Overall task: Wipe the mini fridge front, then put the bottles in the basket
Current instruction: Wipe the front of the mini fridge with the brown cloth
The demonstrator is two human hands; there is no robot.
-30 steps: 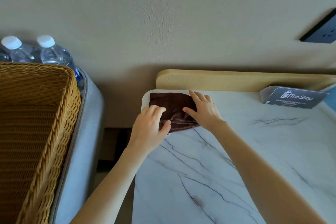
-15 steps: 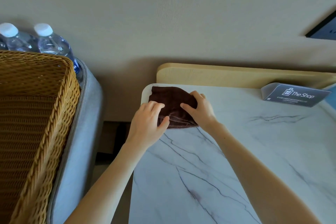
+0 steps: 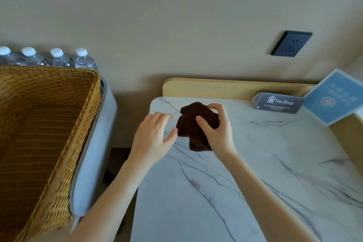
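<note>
A dark brown cloth (image 3: 191,124) is bunched up and lifted off the marble table top (image 3: 245,173), with my right hand (image 3: 216,129) shut on it. Just left of the cloth, my left hand (image 3: 155,135) hovers with fingers apart, holding nothing. A large woven wicker basket (image 3: 64,133) stands at the left on a grey surface (image 3: 94,153). Behind the basket, against the wall, several clear water bottles (image 3: 84,62) with white caps stand in a row. The mini fridge front is not in view.
A grey "The Shop" card (image 3: 279,103) and a blue leaflet (image 3: 334,96) stand at the back right of the table. A wooden backboard (image 3: 216,87) runs along the table's rear. A black wall socket (image 3: 290,43) is above. A dark gap separates the table from the grey surface.
My right hand has gathered the flat cloth into a bunch and raised it off the table. My left hand has let go of it and opened. The view has risen, showing more bottles.
</note>
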